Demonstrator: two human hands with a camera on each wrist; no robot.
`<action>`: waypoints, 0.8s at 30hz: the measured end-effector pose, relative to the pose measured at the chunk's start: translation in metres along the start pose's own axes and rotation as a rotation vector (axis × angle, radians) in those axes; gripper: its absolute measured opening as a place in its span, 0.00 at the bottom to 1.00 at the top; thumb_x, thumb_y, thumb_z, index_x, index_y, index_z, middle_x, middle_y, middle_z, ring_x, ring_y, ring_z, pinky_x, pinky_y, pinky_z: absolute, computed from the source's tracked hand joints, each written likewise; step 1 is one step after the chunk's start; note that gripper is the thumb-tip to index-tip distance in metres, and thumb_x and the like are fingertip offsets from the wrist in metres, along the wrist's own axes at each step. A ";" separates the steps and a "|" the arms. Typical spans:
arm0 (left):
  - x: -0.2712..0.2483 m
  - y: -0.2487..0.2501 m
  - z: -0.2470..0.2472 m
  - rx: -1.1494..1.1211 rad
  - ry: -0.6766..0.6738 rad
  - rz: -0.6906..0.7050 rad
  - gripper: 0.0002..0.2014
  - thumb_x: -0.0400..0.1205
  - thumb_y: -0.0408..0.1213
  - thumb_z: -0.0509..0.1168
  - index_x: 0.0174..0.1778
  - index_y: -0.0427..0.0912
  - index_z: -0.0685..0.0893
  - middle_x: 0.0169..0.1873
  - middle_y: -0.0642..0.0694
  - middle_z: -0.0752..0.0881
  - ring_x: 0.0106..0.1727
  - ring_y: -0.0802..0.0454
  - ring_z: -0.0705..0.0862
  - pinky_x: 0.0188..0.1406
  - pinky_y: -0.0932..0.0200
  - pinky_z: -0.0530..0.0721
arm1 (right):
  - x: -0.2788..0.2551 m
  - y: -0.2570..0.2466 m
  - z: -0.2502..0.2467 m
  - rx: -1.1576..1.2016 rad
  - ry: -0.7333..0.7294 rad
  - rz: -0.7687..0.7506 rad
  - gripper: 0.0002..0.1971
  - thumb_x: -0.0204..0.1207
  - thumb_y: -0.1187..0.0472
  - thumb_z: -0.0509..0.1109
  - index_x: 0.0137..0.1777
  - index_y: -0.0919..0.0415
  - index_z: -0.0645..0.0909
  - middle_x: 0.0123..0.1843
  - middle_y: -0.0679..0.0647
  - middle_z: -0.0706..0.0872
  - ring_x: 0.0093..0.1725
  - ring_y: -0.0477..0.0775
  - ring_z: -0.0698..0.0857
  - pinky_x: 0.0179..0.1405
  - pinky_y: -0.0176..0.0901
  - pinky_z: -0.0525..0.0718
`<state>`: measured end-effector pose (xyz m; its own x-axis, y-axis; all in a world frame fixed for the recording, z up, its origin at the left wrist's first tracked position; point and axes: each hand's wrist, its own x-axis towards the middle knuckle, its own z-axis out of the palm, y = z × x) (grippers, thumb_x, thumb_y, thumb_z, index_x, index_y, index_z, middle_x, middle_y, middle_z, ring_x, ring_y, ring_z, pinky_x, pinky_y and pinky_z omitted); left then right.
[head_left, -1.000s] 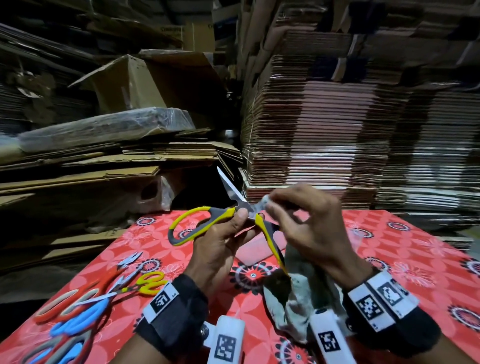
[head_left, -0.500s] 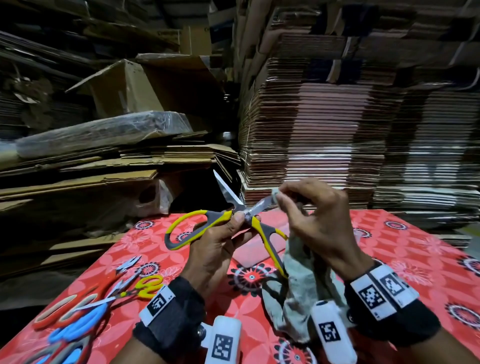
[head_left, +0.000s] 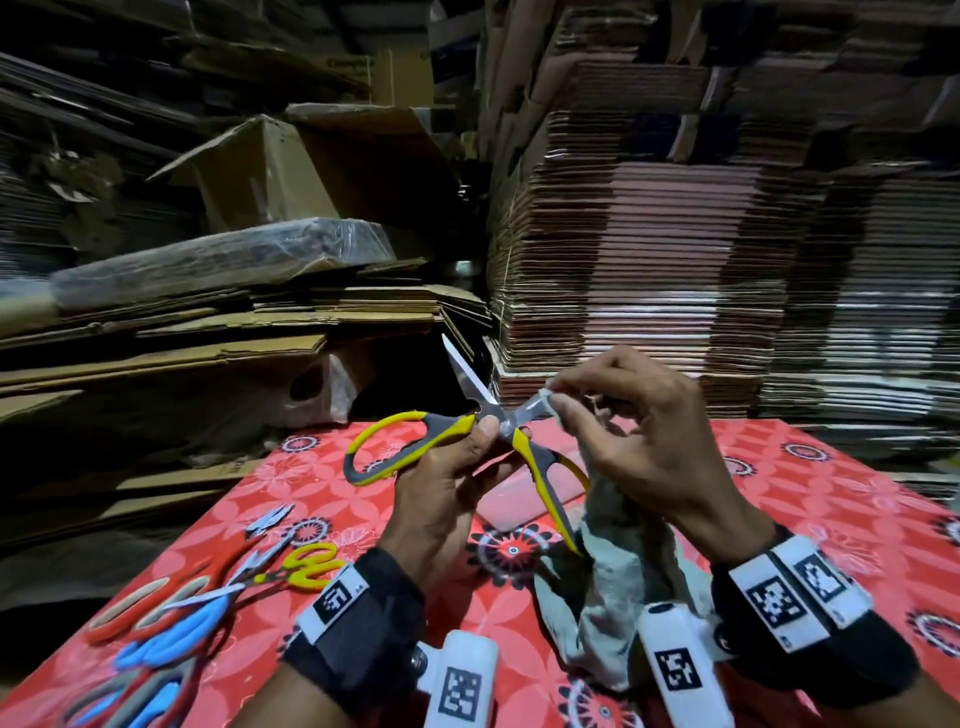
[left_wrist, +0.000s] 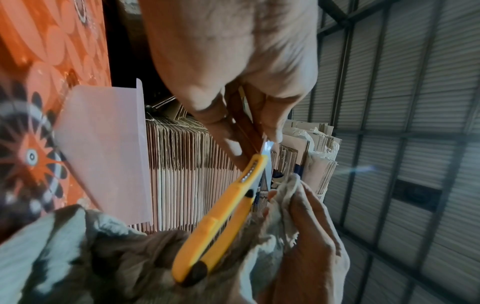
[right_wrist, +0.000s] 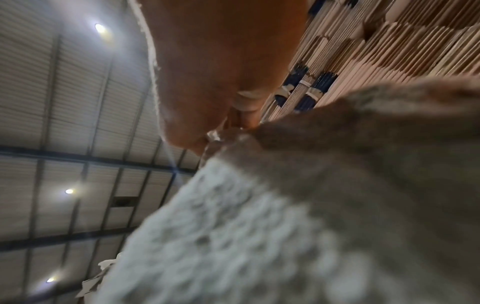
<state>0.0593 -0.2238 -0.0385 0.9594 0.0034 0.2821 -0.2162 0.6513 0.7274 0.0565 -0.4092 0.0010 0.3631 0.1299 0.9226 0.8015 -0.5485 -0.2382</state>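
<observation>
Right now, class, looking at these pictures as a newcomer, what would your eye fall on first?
The open yellow-handled scissors stand out mid-frame, held at the pivot by the left hand while the right hand pinches a grey cloth on one blade. Below lies a bright red flowered tablecloth, with more scissors at its near left. Tall stacks of flattened cardboard rise behind.

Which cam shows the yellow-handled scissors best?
Head: the whole open scissors show, both blades and handles, held by the left hand; the right hand pinches a cloth on one blade. Left wrist shows one yellow handle edge-on. Right wrist: blurred cloth hides almost everything.
</observation>
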 end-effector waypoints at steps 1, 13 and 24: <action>-0.001 0.000 0.000 -0.003 0.003 -0.001 0.08 0.72 0.32 0.73 0.44 0.33 0.90 0.37 0.42 0.92 0.41 0.50 0.94 0.42 0.57 0.93 | -0.002 0.002 0.004 -0.006 -0.016 -0.008 0.06 0.75 0.64 0.82 0.50 0.53 0.95 0.44 0.47 0.89 0.41 0.46 0.88 0.36 0.44 0.86; -0.004 -0.004 0.005 0.022 0.046 -0.018 0.10 0.75 0.30 0.75 0.50 0.29 0.89 0.40 0.41 0.93 0.43 0.48 0.94 0.55 0.50 0.94 | -0.009 -0.002 0.018 -0.200 0.024 -0.056 0.03 0.75 0.64 0.81 0.47 0.59 0.94 0.37 0.51 0.85 0.35 0.45 0.81 0.39 0.25 0.73; -0.004 -0.004 0.005 0.079 0.067 -0.030 0.03 0.81 0.24 0.73 0.43 0.33 0.90 0.39 0.41 0.92 0.43 0.48 0.94 0.53 0.52 0.94 | -0.008 0.000 0.018 -0.171 -0.033 -0.070 0.02 0.74 0.62 0.78 0.44 0.58 0.93 0.37 0.50 0.86 0.34 0.47 0.83 0.37 0.31 0.78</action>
<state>0.0552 -0.2304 -0.0400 0.9750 0.0370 0.2193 -0.1985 0.5896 0.7829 0.0621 -0.3948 -0.0121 0.3270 0.1987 0.9239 0.7338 -0.6695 -0.1157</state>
